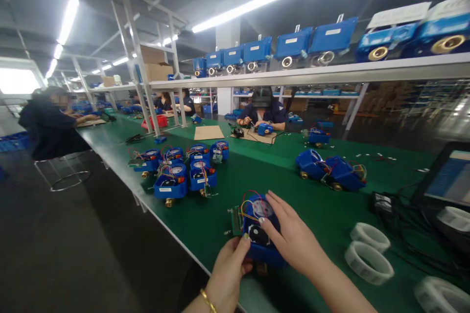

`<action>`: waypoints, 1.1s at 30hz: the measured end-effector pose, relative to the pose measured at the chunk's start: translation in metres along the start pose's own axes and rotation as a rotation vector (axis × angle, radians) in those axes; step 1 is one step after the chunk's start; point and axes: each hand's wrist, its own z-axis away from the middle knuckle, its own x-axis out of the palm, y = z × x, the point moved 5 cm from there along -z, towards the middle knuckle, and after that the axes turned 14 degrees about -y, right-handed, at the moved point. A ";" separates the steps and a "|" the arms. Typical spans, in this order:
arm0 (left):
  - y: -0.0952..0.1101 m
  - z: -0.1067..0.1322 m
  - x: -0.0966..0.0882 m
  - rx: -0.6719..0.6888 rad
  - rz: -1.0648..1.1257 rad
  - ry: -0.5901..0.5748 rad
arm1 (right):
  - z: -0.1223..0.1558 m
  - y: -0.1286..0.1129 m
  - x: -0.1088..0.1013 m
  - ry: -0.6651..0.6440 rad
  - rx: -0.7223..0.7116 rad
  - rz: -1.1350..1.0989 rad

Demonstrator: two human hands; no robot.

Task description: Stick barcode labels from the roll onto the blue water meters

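The room is a long factory hall under strip lights (246, 7), with dark floor (73, 244) at 8 o'clock. A green worktop (257, 171) fills most of the view and runs from the near edge away toward 10 o'clock. Above its far side, at 1 o'clock, a white shelf (330, 74) carries a row of blue boxes. One person (49, 124) sits on a stool (69, 176) at 9 o'clock. A co-worker (262, 110) faces across the worktop at 12 o'clock. A screen (448, 176) stands at 3 o'clock.

A cluster (183, 171) of blue wired units sits at 10 o'clock from the hands, and a pair (330, 168) lies at 2 o'clock. White rings (369, 254) lie at 4 o'clock.

The meter (257, 227), blue with coloured wires, is at the worktop's near edge, at 6 o'clock. The left hand (229, 274) is clamped on its near left corner, thumb on top. The right hand (290, 237) lies over its right side with fingers stretched across the face. Whether it grips, I cannot tell. The hands are apart, with the meter between them. A gold bracelet (208, 301) circles the left wrist.
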 end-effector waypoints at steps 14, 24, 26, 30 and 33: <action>0.009 -0.002 -0.007 0.413 -0.001 -0.096 | 0.003 -0.049 0.006 0.344 -0.080 0.226; 0.047 0.020 0.032 0.726 -0.793 -0.208 | -0.013 -0.009 0.005 0.266 0.270 -0.914; 0.040 0.019 0.034 0.797 -0.932 -0.193 | -0.013 0.000 0.003 0.277 0.302 -1.012; 0.021 0.011 0.032 0.799 -1.082 -0.175 | -0.013 0.011 0.006 0.307 0.350 -1.180; 0.017 0.007 0.031 0.765 -1.125 -0.162 | -0.012 0.012 0.007 0.327 0.370 -1.251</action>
